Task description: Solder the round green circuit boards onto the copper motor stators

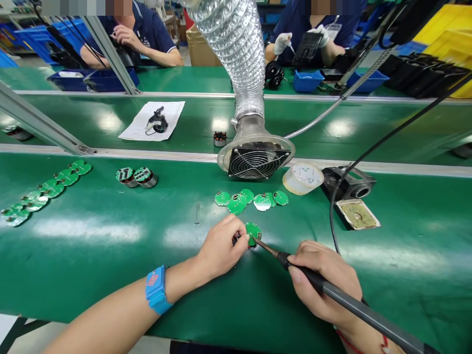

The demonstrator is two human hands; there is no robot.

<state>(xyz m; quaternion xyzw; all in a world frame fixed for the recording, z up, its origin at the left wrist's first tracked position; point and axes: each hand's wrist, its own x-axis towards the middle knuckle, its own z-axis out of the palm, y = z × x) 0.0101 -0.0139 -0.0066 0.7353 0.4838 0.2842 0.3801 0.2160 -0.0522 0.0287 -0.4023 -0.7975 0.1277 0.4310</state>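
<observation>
My right hand [324, 280] is closed around the grip of a soldering iron [313, 276]. The iron's tip touches or nearly touches a round green circuit board [253, 233]. On the board's left side, my left hand [224, 243] pinches its edge, with the fingertips partly hiding it. Something dark shows under the board; what it is I cannot make out. A blue wrist strap [158, 290] is on my left wrist. Just beyond lie several loose round green boards [236, 202].
A fume extractor fan [258, 162] hangs over the bench from a silver duct [236, 54]. Tape [303, 178] and a soldering iron stand [348, 184] with a sponge [357, 214] are at right. Round boards [51, 188] and two board-topped motor parts [145, 177] lie left. Two people sit opposite.
</observation>
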